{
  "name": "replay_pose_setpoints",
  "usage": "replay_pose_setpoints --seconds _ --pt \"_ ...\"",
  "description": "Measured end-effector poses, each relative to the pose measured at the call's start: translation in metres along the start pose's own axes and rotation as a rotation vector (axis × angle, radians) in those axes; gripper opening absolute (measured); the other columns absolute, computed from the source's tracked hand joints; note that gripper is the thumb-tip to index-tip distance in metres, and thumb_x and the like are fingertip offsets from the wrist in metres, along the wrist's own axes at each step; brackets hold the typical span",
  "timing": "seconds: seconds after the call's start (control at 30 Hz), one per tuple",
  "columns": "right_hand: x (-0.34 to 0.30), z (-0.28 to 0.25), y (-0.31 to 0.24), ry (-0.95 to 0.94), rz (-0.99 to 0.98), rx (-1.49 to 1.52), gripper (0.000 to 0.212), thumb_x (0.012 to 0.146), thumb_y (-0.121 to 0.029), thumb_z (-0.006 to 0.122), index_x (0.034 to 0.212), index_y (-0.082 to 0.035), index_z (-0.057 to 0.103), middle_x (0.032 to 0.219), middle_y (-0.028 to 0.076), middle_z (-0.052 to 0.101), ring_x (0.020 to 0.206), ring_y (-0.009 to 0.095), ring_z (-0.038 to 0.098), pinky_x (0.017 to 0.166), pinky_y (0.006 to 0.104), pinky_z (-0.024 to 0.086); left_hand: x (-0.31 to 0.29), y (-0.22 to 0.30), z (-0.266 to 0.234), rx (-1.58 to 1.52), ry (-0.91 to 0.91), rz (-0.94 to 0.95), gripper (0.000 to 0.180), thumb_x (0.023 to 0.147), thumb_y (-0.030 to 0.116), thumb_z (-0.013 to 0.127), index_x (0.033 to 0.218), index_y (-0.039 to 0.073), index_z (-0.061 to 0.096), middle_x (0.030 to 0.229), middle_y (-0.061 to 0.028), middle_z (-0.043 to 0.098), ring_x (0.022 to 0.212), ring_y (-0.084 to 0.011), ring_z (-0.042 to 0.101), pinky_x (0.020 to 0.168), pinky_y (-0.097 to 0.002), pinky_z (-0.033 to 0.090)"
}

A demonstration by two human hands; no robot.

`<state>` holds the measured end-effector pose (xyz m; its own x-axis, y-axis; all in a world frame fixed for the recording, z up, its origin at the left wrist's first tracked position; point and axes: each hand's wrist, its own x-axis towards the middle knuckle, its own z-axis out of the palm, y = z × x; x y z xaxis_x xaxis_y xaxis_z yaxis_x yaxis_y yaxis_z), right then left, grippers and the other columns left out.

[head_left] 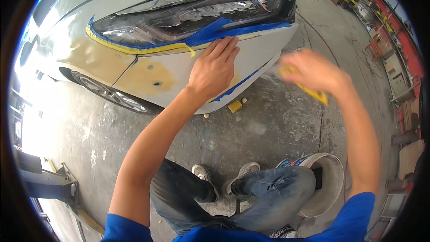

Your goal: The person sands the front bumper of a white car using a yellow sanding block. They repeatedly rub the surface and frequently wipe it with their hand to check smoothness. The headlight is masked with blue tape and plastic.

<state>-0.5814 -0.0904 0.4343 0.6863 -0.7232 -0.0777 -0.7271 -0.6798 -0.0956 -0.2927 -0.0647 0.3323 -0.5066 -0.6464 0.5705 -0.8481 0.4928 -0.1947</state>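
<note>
A light grey car bumper (260,56) spreads in front of me, with tan filler patches (145,76) and dark spots on its left part. My left hand (215,65) lies flat on the bumper just below the headlight (188,18), fingers stretched out and nothing held. Blue tape (251,30) and yellow tape (121,49) edge the headlight. More blue tape (235,89) runs along the lower bumper. My right hand (309,69), smeared by motion, is off the bumper's right edge. It grips a thin yellow piece, apparently sandpaper (318,95).
An open bucket (333,197) stands by my right knee. On the concrete floor (251,139) under the bumper lie a small yellow block (234,106) and crumpled bits. A metal stand (67,190) is at lower left; cluttered shelves (396,71) line the right. A hose (320,36) crosses the floor.
</note>
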Motion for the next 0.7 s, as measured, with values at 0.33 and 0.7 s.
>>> replay_pose_setpoints --seconds 0.33,0.7 --pt "0.030 0.051 -0.005 0.633 0.435 0.297 0.032 0.096 -0.034 0.073 0.112 -0.006 0.073 0.091 0.020 0.076 0.088 0.040 0.074 0.076 0.0477 0.056 0.032 0.013 0.043 0.099 0.023 0.110 0.047 0.092 0.015 0.057 0.133 -0.008 0.065 0.151 -0.0205 0.057 0.144 -0.0332 0.050 0.125 -0.0436 0.035" --pt "-0.004 0.155 -0.016 0.850 0.684 0.702 0.032 0.097 -0.030 0.074 0.114 -0.002 0.073 0.090 0.016 0.076 0.083 0.030 0.074 0.076 0.0397 0.055 0.107 0.047 0.100 0.051 -0.005 0.087 0.047 0.093 0.016 0.055 0.133 -0.008 0.065 0.152 -0.0223 0.057 0.145 -0.0316 0.050 0.124 -0.0422 0.034"
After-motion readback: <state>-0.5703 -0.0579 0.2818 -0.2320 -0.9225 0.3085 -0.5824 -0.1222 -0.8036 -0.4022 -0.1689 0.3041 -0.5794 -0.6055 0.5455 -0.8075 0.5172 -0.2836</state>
